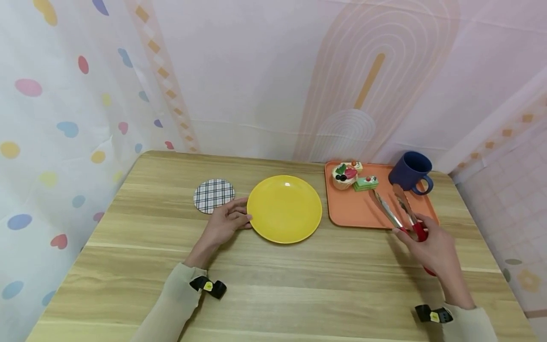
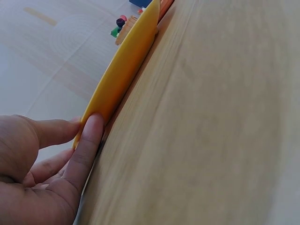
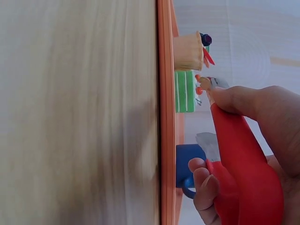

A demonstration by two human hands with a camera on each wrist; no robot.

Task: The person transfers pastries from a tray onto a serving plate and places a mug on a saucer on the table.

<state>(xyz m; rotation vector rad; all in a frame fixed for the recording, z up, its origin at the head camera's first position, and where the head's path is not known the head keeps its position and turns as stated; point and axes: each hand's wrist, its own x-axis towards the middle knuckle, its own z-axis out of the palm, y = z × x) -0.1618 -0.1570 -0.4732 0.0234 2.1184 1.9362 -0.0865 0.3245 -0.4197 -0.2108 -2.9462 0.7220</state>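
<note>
The left hand [image 1: 226, 221] pinches the plate [image 1: 284, 209] at its rim on the table [image 1: 273, 289] — likely light, stiff and slick, best held there. The right hand [image 1: 438, 247] curls round the red-handled tongs [image 1: 420, 232], their tips apart over the tray [image 1: 354, 216] — probably springy, best squeezed mid-handle.

Yellow plate [image 1: 284, 209], red-handled tongs [image 1: 420, 232], plaid coaster [image 1: 212, 194]

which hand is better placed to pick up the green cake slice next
Probably the right hand: it holds the tongs, arms spread, over the orange tray, pointing toward the green cake slice. The left hand grips the yellow plate, farther away.
</note>
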